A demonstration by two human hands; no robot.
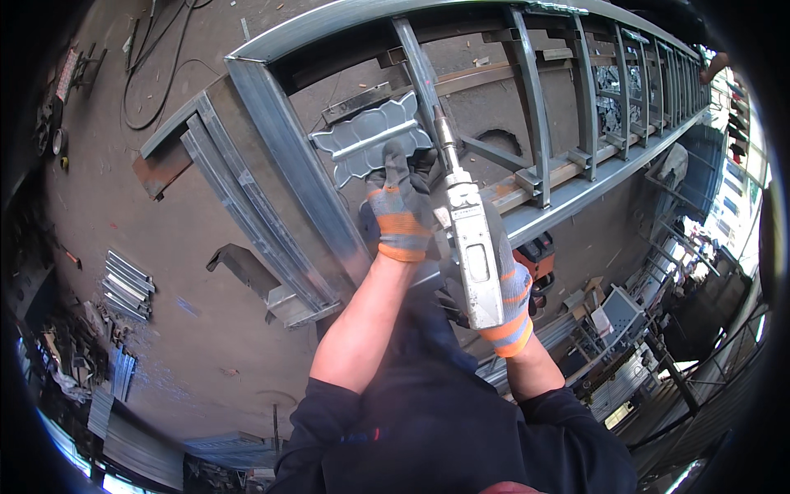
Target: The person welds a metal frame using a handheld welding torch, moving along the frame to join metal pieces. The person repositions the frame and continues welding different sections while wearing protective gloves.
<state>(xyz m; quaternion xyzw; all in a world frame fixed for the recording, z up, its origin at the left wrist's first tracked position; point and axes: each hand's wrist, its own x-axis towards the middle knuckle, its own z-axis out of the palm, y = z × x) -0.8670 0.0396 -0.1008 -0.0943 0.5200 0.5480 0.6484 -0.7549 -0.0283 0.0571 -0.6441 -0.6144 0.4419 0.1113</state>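
My left hand (399, 206), in a grey and orange work glove, is closed on the near right edge of a silvery ornamental metal panel (350, 140). The panel has scalloped, leaf-like edges and a straight rib along it. It lies inside the end bay of a long steel frame (300, 160), beside a crossbar (421, 74). In my right hand (516, 300), gloved alike, is a handheld welding gun (473, 247) with a pale body. Its narrow nozzle points away from me, close to the crossbar and the panel's right end. The gun's body hides most of my right fingers.
The frame, with several crossbars, stretches to the far right. Loose steel channels (239, 189) lie at its left. Cut metal strips (127, 284) and a dark cable (169, 90) are on the floor. An orange and black machine (536, 257) stands right of the gun.
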